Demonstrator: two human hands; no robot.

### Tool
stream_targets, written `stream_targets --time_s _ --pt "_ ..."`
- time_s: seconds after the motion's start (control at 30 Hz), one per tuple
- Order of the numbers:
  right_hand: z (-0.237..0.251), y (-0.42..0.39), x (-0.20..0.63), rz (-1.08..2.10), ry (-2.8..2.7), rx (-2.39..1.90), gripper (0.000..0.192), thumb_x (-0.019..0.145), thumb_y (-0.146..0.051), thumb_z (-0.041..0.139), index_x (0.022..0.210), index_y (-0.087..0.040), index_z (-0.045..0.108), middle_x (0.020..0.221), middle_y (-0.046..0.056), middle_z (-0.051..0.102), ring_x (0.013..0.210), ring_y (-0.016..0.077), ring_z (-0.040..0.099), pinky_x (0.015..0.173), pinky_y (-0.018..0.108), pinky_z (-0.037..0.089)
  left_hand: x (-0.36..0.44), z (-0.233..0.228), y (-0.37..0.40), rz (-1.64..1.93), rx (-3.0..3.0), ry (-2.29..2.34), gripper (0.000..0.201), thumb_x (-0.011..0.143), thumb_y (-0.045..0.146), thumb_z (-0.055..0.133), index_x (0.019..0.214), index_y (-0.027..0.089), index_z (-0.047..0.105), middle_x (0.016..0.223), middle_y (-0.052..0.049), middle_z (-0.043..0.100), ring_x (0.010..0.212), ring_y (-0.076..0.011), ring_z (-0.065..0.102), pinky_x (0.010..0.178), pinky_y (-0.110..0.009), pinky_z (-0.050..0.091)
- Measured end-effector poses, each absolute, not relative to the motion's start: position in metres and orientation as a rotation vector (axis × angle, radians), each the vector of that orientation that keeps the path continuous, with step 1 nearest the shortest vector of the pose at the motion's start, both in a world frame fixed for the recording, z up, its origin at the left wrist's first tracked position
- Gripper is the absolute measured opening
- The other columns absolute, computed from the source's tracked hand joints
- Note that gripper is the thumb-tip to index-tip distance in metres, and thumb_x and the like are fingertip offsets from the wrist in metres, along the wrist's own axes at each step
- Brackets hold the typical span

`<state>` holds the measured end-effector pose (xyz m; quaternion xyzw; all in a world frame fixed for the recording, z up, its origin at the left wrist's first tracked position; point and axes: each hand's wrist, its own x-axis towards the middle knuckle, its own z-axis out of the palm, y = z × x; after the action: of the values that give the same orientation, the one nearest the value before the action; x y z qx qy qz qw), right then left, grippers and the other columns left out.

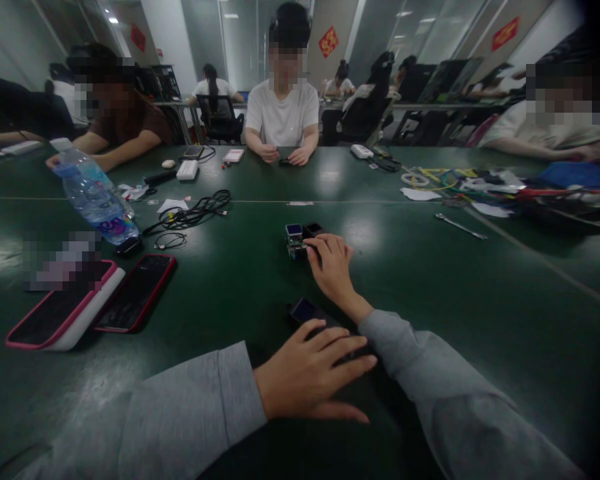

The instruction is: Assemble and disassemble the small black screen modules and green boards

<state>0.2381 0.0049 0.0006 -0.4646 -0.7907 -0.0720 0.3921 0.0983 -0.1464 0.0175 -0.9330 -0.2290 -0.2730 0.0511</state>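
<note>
My left hand point(320, 373) is spread flat, palm down, over a black handheld device point(303, 310) with a small dark screen. Its fingers cover much of that device. Further out, my right hand point(333, 267) has its thumb and index finger pinched at the right edge of a small circuit board point(295, 248). The board carries a small bluish screen. Just behind my right fingers lies a black case-like piece point(314, 229), partly hidden by them.
Phones point(140, 293), plastic bottles point(97, 207) and coiled black cables point(200, 212) lie at the left of the green table point(430, 287). To the right are a wrench point(460, 227) and a heap of wires point(480, 183). Across sits a person point(283, 113) handling something small; others sit at both sides.
</note>
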Motion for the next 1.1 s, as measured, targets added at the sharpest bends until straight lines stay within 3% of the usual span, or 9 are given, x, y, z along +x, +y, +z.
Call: stream_targets --time_s 0.1,0.23,0.37,0.47,0.6,0.73,0.8,0.9,1.1 --pt "0.001 0.003 0.239 -0.177 -2.002 -1.167 0.026 0.104 -0.032 0.039 0.115 -0.024 0.061 0.115 0.008 0.06 0.114 0.0266 0.051 0.093 0.045 0.032 0.101 0.013 -0.146 -0.708 -2.797 -0.628 0.053 0.097 0.059 0.045 0.134 0.023 0.057 0.147 -0.007 0.054 0.129 -0.0249 0.051 0.102 -0.045 0.043" --pt "0.001 0.0 0.242 -0.155 -1.979 -1.168 0.025 0.104 -0.03 0.039 0.113 -0.024 0.062 0.114 0.007 0.061 0.113 0.0258 0.052 0.094 0.044 0.032 0.089 0.015 -0.131 -0.689 -2.735 -0.574 0.02 0.1 0.025 0.051 0.112 0.023 0.066 0.128 -0.003 0.066 0.116 -0.0207 0.058 0.097 -0.04 0.045" --pt "0.0 -0.001 0.244 -0.14 -1.954 -1.169 0.025 0.104 -0.03 0.039 0.111 -0.023 0.061 0.114 0.007 0.061 0.112 0.0253 0.052 0.094 0.043 0.032 0.059 0.014 -0.109 -0.67 -2.797 -0.573 0.021 0.098 0.015 0.047 0.11 0.022 0.064 0.116 -0.003 0.07 0.124 -0.0218 0.056 0.108 -0.047 0.038" --pt "0.0 0.0 0.244 -0.133 -1.957 -1.159 0.024 0.103 -0.029 0.039 0.111 -0.023 0.061 0.113 0.007 0.061 0.111 0.0248 0.052 0.092 0.042 0.032 0.031 0.013 -0.093 -0.696 -2.816 -0.72 0.021 0.093 0.012 0.051 0.107 0.021 0.063 0.12 -0.005 0.068 0.134 -0.0255 0.049 0.115 -0.051 0.03" --pt "0.0 0.0 0.244 -0.115 -1.958 -1.13 0.023 0.103 -0.029 0.04 0.109 -0.022 0.062 0.111 0.006 0.061 0.109 0.0241 0.052 0.091 0.04 0.032 0.003 0.007 -0.073 -0.982 -2.517 -1.283 0.027 0.09 0.015 0.057 0.116 0.025 0.059 0.135 -0.007 0.059 0.141 -0.0291 0.041 0.116 -0.055 0.03" --pt "0.001 0.001 0.244 -0.102 -1.98 -1.129 0.022 0.103 -0.028 0.041 0.11 -0.022 0.061 0.113 0.006 0.06 0.11 0.0239 0.052 0.09 0.039 0.032 -0.013 -0.008 -0.052 -1.281 -2.179 -1.844 0.079 0.08 0.046 0.076 0.144 0.021 0.037 0.155 -0.019 0.032 0.146 -0.0388 0.03 0.116 -0.062 0.03" --pt "0.001 0.001 0.243 -0.105 -1.996 -1.142 0.022 0.103 -0.028 0.041 0.111 -0.022 0.061 0.114 0.007 0.06 0.111 0.0242 0.051 0.09 0.039 0.033 -0.019 -0.016 -0.043 -1.345 -2.213 -1.975 0.091 0.077 0.05 0.078 0.148 0.019 0.031 0.159 -0.022 0.021 0.149 -0.0396 0.025 0.118 -0.059 0.03" --pt "0.001 0.002 0.243 -0.108 -2.03 -1.171 0.023 0.103 -0.029 0.039 0.113 -0.022 0.059 0.116 0.008 0.06 0.112 0.0248 0.051 0.091 0.039 0.033 -0.024 -0.019 -0.033 -1.323 -2.332 -2.011 0.095 0.076 0.046 0.079 0.151 0.021 0.027 0.163 -0.02 0.011 0.151 -0.0384 0.019 0.121 -0.058 0.027" --pt "-0.001 0.003 0.24 -0.093 -2.132 -1.198 0.025 0.102 -0.031 0.041 0.12 -0.022 0.057 0.125 0.009 0.056 0.119 0.0264 0.047 0.093 0.04 0.033 -0.021 -0.01 -0.018 -1.289 -2.513 -1.893 0.083 0.081 0.036 0.076 0.15 0.022 0.032 0.164 -0.016 0.016 0.152 -0.0341 0.022 0.121 -0.055 0.027"
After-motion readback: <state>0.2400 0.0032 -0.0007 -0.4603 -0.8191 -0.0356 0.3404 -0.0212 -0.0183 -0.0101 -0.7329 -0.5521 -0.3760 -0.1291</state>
